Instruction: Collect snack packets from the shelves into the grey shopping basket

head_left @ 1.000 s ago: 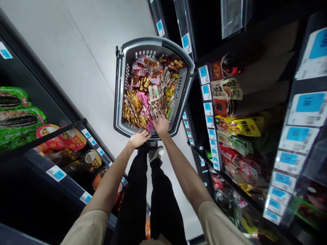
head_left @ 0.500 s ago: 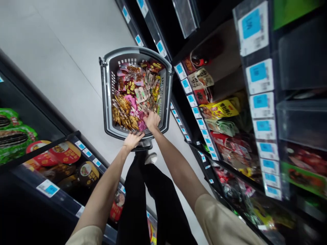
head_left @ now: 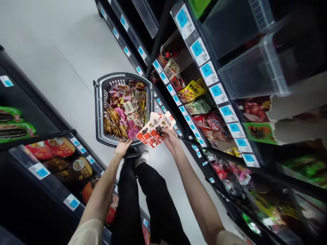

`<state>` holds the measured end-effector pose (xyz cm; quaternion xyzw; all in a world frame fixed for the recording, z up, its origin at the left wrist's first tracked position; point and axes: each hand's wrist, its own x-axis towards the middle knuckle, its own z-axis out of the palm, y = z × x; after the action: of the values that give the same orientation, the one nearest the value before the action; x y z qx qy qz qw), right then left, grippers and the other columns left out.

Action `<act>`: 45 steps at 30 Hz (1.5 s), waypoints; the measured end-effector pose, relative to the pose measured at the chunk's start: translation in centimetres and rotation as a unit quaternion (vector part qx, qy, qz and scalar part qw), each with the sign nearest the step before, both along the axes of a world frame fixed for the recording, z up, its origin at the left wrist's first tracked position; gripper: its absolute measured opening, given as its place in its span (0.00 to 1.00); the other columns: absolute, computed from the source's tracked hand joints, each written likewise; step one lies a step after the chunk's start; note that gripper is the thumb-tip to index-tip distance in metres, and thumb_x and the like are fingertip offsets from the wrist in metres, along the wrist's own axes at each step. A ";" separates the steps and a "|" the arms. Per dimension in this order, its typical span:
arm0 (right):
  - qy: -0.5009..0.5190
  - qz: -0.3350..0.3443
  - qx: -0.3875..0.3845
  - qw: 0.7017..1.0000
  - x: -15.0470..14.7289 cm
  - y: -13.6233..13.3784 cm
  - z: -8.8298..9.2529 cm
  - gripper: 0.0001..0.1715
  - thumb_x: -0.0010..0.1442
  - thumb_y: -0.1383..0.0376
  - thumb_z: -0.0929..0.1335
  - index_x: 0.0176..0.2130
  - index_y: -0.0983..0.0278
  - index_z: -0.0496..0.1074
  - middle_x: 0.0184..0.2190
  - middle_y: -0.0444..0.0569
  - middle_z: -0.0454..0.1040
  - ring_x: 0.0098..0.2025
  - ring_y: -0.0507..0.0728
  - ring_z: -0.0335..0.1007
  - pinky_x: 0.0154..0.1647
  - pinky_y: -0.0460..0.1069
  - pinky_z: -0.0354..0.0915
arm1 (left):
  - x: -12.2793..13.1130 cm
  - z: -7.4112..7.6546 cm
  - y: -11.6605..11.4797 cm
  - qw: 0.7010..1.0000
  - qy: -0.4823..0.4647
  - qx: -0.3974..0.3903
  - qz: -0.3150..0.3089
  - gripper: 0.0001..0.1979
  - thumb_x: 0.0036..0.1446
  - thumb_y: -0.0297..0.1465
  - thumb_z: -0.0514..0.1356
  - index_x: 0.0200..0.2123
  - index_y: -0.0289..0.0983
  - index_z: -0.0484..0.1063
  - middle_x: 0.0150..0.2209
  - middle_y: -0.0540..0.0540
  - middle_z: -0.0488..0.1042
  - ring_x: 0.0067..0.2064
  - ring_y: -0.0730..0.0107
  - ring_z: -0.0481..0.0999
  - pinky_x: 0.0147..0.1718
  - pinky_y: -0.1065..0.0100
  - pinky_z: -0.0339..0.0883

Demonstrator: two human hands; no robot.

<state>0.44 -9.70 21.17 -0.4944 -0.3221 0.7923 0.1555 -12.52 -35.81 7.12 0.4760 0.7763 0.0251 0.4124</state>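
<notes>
A grey shopping basket with a black outer rim stands before me, heaped with small snack packets in gold, pink, dark red and white wrappers. My left hand is closed over the basket's near rim. At the basket's near right corner, my right hand pinches a small fan of red-and-white snack packets printed with dark food pictures. These overlap the basket's rim and hang partly outside it.
Shelving with blue price tags and rows of snack bags runs along the right. On the left, another shelf bears green bags and red round-topped packs. Pale floor lies between. A clear plastic bin juts out at right.
My right hand has come out of the basket and moved right, now with the red-and-white packets in it. My left hand stays at the rim. The basket sits lower and further left in view.
</notes>
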 end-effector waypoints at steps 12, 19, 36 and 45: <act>-0.010 0.016 -0.021 1.000 7.6 -10.3 13.0 0.24 0.43 0.68 0.78 0.43 0.61 0.79 0.44 0.47 0.85 0.49 0.62 0.81 0.58 0.55 0.73 | 9.9 21.8 -5.3 0.847 -0.335 0.074 0.407 0.29 0.72 0.50 0.45 0.65 0.40 0.67 0.60 0.36 0.77 0.56 0.51 0.80 0.55 0.48 0.74; 0.034 0.070 -0.030 0.997 9.2 -14.2 30.2 0.27 0.43 0.63 0.82 0.44 0.63 0.80 0.45 0.50 0.85 0.47 0.61 0.82 0.57 0.56 0.72 | 10.2 43.3 -4.1 0.685 -0.541 0.120 0.473 0.32 0.49 0.44 0.76 0.53 0.34 0.75 0.53 0.36 0.81 0.49 0.52 0.83 0.56 0.51 0.73; 0.052 -0.117 0.043 0.991 12.0 -19.0 42.1 0.28 0.45 0.56 0.83 0.44 0.61 0.79 0.44 0.49 0.85 0.43 0.60 0.83 0.49 0.55 0.78 | 8.5 53.4 -4.1 0.623 -0.472 0.262 0.565 0.30 0.45 0.51 0.75 0.44 0.38 0.75 0.44 0.45 0.82 0.43 0.62 0.81 0.45 0.63 0.74; 0.012 -0.190 0.064 0.980 14.3 -19.9 42.9 0.26 0.47 0.57 0.82 0.44 0.60 0.79 0.44 0.47 0.85 0.44 0.59 0.82 0.52 0.54 0.78 | 4.6 53.3 -5.7 0.738 -0.446 0.275 0.425 0.25 0.52 0.49 0.71 0.43 0.40 0.69 0.43 0.47 0.82 0.45 0.60 0.81 0.47 0.62 0.73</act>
<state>14.76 -29.59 64.05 -0.5260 -0.2703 0.7319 0.3383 -7.94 -41.48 60.42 0.1233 0.5847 0.6199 0.5086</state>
